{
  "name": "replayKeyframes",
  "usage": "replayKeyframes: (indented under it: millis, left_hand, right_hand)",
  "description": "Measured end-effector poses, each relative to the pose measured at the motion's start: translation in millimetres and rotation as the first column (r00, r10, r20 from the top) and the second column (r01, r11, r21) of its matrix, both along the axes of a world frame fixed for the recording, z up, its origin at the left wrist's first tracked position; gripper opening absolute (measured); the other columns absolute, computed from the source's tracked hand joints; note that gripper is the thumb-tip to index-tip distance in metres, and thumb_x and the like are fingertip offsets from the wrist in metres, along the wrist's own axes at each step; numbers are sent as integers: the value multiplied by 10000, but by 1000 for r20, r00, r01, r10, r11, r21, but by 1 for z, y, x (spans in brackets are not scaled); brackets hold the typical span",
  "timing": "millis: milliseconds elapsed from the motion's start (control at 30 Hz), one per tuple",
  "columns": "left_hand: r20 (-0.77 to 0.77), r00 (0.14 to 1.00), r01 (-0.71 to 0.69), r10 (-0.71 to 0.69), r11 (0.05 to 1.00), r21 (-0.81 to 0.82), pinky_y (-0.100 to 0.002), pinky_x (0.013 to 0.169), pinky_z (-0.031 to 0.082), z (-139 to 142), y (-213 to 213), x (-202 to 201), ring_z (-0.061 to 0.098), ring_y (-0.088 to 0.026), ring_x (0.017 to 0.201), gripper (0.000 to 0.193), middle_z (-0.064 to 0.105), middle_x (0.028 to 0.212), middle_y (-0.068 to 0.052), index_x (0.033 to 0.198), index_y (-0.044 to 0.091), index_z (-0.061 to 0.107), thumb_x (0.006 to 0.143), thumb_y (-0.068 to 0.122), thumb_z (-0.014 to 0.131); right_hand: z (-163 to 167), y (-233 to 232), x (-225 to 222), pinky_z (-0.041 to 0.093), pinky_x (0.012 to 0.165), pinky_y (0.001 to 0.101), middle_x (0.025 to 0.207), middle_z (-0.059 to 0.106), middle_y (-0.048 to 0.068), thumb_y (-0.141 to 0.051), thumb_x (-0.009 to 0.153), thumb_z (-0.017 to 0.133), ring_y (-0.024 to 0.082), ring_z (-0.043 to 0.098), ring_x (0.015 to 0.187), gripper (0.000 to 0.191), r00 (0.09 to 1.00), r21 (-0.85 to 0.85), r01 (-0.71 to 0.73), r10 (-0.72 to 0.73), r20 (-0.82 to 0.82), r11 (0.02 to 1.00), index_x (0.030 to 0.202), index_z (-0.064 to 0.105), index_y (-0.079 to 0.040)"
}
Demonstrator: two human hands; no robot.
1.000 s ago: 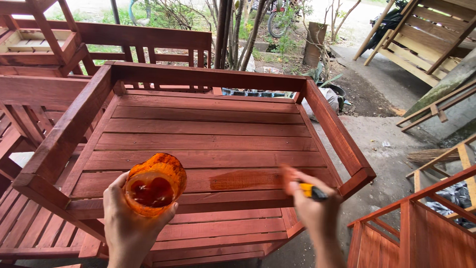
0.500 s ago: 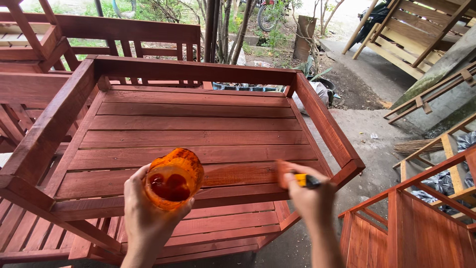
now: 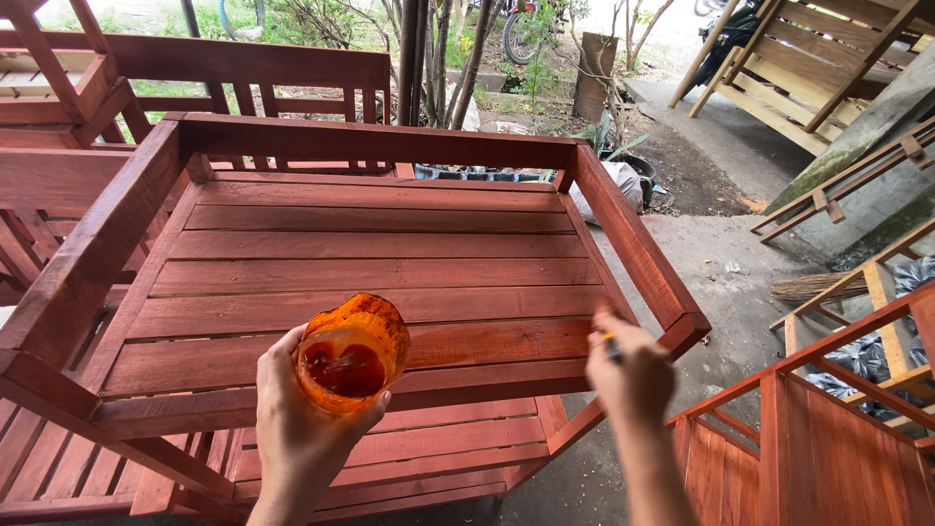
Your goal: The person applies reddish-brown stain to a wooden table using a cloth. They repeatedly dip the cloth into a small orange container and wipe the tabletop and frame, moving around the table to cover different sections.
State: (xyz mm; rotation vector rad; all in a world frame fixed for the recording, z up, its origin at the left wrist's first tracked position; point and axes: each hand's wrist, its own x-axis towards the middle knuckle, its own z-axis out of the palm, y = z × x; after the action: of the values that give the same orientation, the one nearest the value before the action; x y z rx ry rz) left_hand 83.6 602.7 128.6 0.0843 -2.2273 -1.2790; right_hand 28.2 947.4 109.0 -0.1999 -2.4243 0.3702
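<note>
The orange cup (image 3: 353, 356) sits in the near middle of the view, tilted a little toward the camera so that the dark red stain pooled inside shows. Its plastic wall is smeared with the same colour. The left hand (image 3: 297, 429) rises from the near edge and wraps around the cup from below and from the left, thumb on the left wall, fingers curled under the base, holding it over the near slats.

To the right, the right hand (image 3: 631, 375) is closed in a fist with its back toward the camera, the forearm slanting up from the near right. It grips a slim brush handle (image 3: 610, 340), of which only a short yellow and dark bit shows above the knuckles; the bristles are hidden or blurred. This hand hovers at the near right corner of the slatted wooden frame (image 3: 390, 146), close to its right rail.

The frame is stained reddish brown, with a freshly wet, brighter patch on the slat between the two hands. Similar stained wooden pieces stand left, far and near right.
</note>
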Motion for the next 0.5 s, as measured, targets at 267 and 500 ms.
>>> replayKeyframes:
  millis: [267, 500]
  left_hand:
    - [-19, 1000, 13, -13, 1000, -10, -387, 962, 551, 2, -2, -4, 599, -271, 1145, 1003, 500, 1245, -158, 1359, -1, 437, 523, 176, 960]
    - [-13, 1000, -27, 27, 999, 23, -393, 963, 552, 5, -10, 4, 608, -274, 1144, 999, 521, 1248, -152, 1348, 23, 455, 495, 156, 958]
  right_hand:
    - [-27, -7, 18, 645, 725, 339, 1100, 764, 172, -137, 815, 788, 298, 761, 889, 274, 982, 185, -156, 173, -76, 970, 1087, 793, -164]
    - [1, -2, 1, 621, 743, 409, 1005, 782, 131, -85, 844, 761, 297, 752, 833, 223, 1000, 162, 1, 0, -8, 987, 1052, 787, -161]
